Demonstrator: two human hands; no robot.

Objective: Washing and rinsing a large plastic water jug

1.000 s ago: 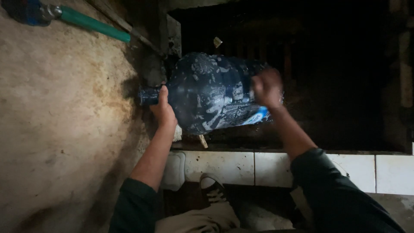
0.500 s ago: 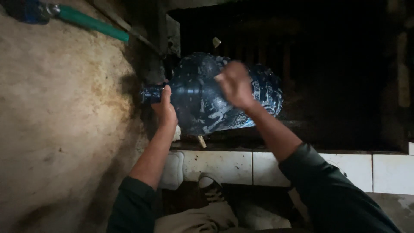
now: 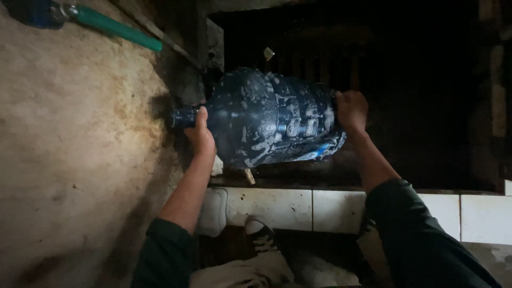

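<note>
We see a dim scene, lit from near the camera, flashlight-like. The wall (image 3: 64,160) at left catches most of the light, warm and uneven. The pit (image 3: 416,96) behind is almost black, detail lost. The jug (image 3: 272,120) shows wet specular streaks and casts a hard shadow on the wall by its neck. White tiles (image 3: 314,210) are moderately bright. The bottom edge is murky, and the sleeves are soft and noisy. Slight wide-angle bend at the edges.
</note>
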